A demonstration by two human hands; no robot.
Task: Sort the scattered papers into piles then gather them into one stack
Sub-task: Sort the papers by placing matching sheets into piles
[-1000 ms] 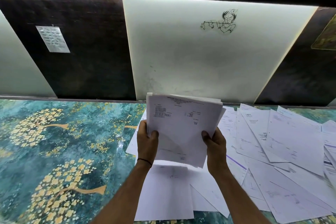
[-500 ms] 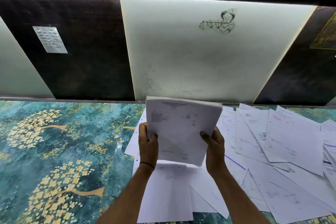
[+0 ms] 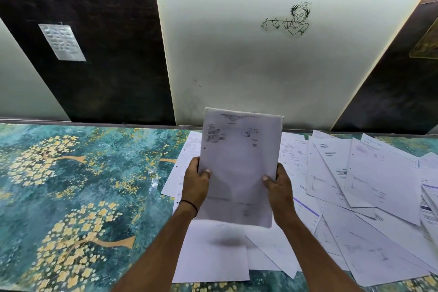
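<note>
Bare forearms (image 3: 163, 246); thin black band (image 3: 189, 205) on wrist of left hand (image 3: 195, 182)

Both hands, left (image 3: 194, 185) and right (image 3: 278, 187), grip an upright stack (image 3: 239, 163) above scattered papers (image 3: 355, 185); its print is blurred, perhaps an invoice.

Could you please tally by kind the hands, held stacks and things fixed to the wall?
Hands: 2, left hand and right hand
Stacks: 1, the held stack
Wall drawings: 1, the line drawing
Wall sheets: 1, the printed sheet
Wall pictures: 1, the picture cut off at right
Total: 6
</note>
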